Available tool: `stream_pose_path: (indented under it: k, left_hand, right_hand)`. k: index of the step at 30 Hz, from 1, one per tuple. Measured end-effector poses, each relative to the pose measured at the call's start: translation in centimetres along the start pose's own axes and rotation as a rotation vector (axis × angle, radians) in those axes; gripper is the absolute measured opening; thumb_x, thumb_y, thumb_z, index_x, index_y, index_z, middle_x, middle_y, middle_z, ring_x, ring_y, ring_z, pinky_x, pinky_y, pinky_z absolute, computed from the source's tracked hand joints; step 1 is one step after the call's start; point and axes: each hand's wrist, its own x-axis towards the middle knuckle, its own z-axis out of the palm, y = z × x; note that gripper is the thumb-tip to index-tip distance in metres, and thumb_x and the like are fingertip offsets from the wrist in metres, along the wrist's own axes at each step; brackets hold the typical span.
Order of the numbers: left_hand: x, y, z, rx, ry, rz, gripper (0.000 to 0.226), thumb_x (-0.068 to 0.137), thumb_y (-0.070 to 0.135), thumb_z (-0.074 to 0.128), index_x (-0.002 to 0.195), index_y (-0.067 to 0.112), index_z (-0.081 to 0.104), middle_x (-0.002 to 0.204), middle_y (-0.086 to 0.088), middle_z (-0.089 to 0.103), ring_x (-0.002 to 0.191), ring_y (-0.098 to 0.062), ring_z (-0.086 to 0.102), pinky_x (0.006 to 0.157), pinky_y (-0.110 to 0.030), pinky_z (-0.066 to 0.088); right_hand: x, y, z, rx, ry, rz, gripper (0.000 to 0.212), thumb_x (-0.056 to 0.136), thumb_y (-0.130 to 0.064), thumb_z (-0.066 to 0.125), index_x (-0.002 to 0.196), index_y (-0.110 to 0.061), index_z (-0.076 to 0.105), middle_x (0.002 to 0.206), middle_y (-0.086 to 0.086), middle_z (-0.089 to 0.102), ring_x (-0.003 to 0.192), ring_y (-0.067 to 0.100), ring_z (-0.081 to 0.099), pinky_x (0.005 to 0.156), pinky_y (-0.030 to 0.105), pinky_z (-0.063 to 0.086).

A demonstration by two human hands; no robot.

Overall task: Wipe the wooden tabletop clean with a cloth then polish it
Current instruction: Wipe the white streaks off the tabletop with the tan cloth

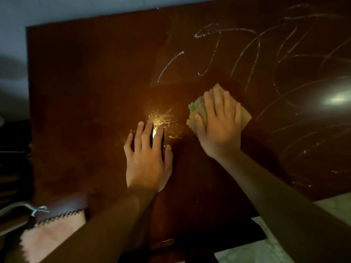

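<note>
The dark brown wooden tabletop [85, 82] fills most of the view. White streaks of liquid [247, 52] curl across its right half. My right hand [220, 124] lies flat, fingers spread, pressing a folded yellow-green cloth [197, 107] onto the wood near the middle. My left hand [148, 156] rests palm down on the bare wood just left of the cloth, fingers apart, holding nothing. A bright glare with wet smears [163, 122] shines between the two hands.
A pink cloth with a zigzag edge [51, 236] lies at the table's near left corner, with a white cable [24, 207] beside it. A pale wall [76, 6] runs behind the far edge. Light patterned floor [275, 249] shows at the lower right.
</note>
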Motion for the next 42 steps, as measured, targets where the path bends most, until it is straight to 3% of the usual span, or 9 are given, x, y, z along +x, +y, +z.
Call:
stream_pose_path:
  k: [10,16,22,25,33,37,42]
  left_hand:
    - [0.0,0.0,-0.1,-0.018,-0.032,-0.017,0.053,0.103,0.044,0.027,0.147,0.015,0.037,0.158,-0.014,0.035,0.151,-0.031,0.023,0.119,-0.053,0.02]
    - [0.1,0.1,-0.1,-0.023,-0.044,-0.004,0.054,0.103,0.045,0.027,0.147,0.015,0.037,0.159,-0.014,0.034,0.151,-0.031,0.023,0.119,-0.053,0.02]
    - [0.1,0.2,-0.2,-0.03,-0.058,-0.016,0.055,0.104,0.045,0.025,0.149,0.016,0.038,0.16,-0.012,0.032,0.152,-0.028,0.019,0.12,-0.052,0.017]
    - [0.1,0.2,-0.3,-0.037,-0.053,-0.013,0.055,0.104,0.045,0.026,0.148,0.015,0.039,0.159,-0.013,0.033,0.151,-0.029,0.021,0.12,-0.054,0.02]
    - [0.1,0.1,-0.7,-0.04,-0.078,-0.02,0.056,0.103,0.045,0.024,0.148,0.014,0.039,0.159,-0.014,0.034,0.151,-0.031,0.022,0.119,-0.053,0.019]
    - [0.1,0.1,-0.6,-0.045,-0.073,-0.024,0.055,0.103,0.045,0.025,0.147,0.015,0.039,0.159,-0.014,0.033,0.151,-0.03,0.021,0.12,-0.052,0.017]
    - [0.3,0.1,-0.6,-0.051,-0.071,-0.046,0.054,0.103,0.044,0.03,0.148,0.016,0.039,0.159,-0.012,0.034,0.152,-0.029,0.02,0.121,-0.049,0.013]
  right_hand:
    - [-20.8,-4.1,1.3,0.024,-0.132,-0.047,0.066,0.102,-0.053,0.03,0.16,-0.022,0.022,0.17,0.007,0.018,0.156,0.032,0.017,0.125,0.056,0.01]
    - [-12.6,-3.3,0.7,0.036,-0.13,-0.138,0.066,0.103,-0.058,0.026,0.158,-0.021,0.032,0.167,0.011,0.025,0.156,0.03,0.017,0.124,0.055,0.01]
    - [0.2,-2.8,0.0,0.01,-0.111,-0.163,0.068,0.104,-0.055,0.028,0.163,-0.02,0.02,0.171,0.008,0.015,0.158,0.03,0.01,0.126,0.058,0.011]
    - [-1.1,-2.8,0.2,0.013,-0.08,-0.154,0.066,0.106,-0.053,0.025,0.162,-0.019,0.023,0.171,0.008,0.017,0.158,0.029,0.011,0.126,0.057,0.011]
    - [-16.5,-3.7,1.3,0.016,-0.112,-0.174,0.061,0.106,-0.054,0.025,0.159,-0.024,0.024,0.168,0.006,0.022,0.157,0.027,0.013,0.125,0.054,0.009]
    - [-13.1,-2.7,0.9,0.032,-0.116,-0.273,0.062,0.104,-0.055,0.028,0.158,-0.024,0.031,0.168,0.005,0.022,0.157,0.027,0.016,0.125,0.055,0.011]
    - [-2.3,-2.2,0.5,0.009,-0.064,-0.298,0.066,0.104,-0.055,0.028,0.16,-0.02,0.03,0.169,0.01,0.021,0.157,0.031,0.017,0.125,0.057,0.014]
